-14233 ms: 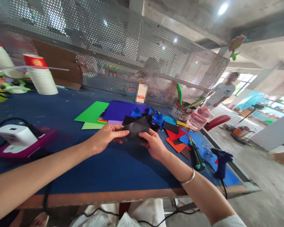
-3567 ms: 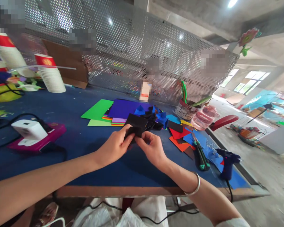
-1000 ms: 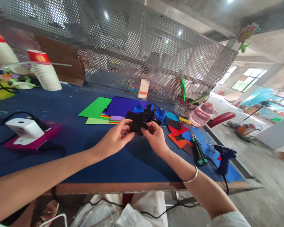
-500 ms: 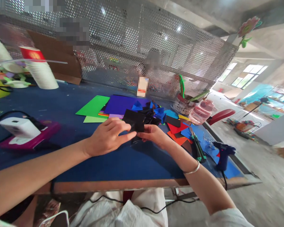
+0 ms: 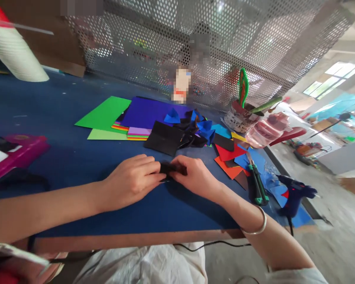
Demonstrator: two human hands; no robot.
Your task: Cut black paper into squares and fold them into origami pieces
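Note:
Between my two hands is a small piece of black paper [image 5: 166, 170], mostly covered by fingers. My left hand [image 5: 134, 177] pinches its left end, fingers curled together. My right hand [image 5: 193, 173], with a silver bangle on the wrist, grips the right end between thumb and fingers. Just beyond them lies a flat black paper square [image 5: 162, 138]. Folded blue paper shapes [image 5: 205, 130] and black folded pieces [image 5: 191, 138] are heaped beside it. Farther back are a purple-blue sheet [image 5: 154, 112] and a green sheet [image 5: 106, 112], on top of other coloured paper.
To the right lie red paper [image 5: 229, 152], a green-handled utility knife [image 5: 257, 185] and a blue glue gun [image 5: 296, 193] near the table edge. A pot [image 5: 242, 116] and a pink bottle [image 5: 268, 130] stand behind. Paper cups [image 5: 20, 55] and a magenta power strip [image 5: 20, 156] are at left.
My hands have come nearer the table's front edge with the small black paper, apart from the black square behind. My fingers have closed around it. The view has shifted right and closer.

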